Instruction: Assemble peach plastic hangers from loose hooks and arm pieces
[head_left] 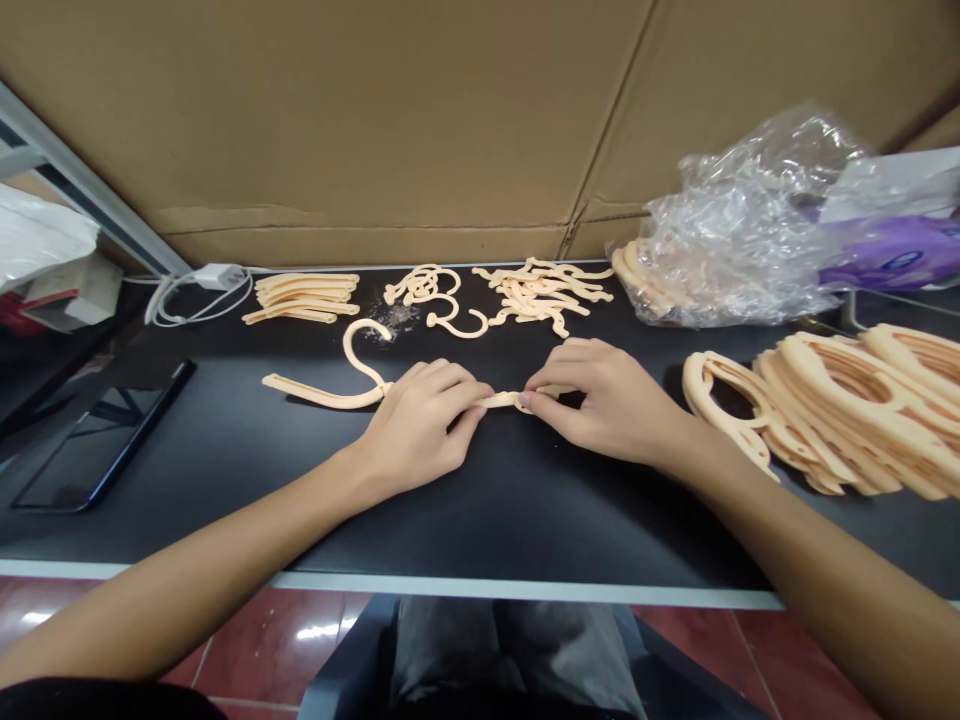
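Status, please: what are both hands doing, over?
Left hand, right hand both pinching cream hanger on table. Hanger stack at right, loose hooks behind, all apart.

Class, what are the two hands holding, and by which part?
One beige plastic hanger. The left hand grips its bar just beside the hook; the right hand pinches the bar further along. Its other arm lies free on the table.

My black table fills the middle; brown cardboard walls it off at twelve o'clock, glossy red floor tiles at six, a grey metal rail at ten.
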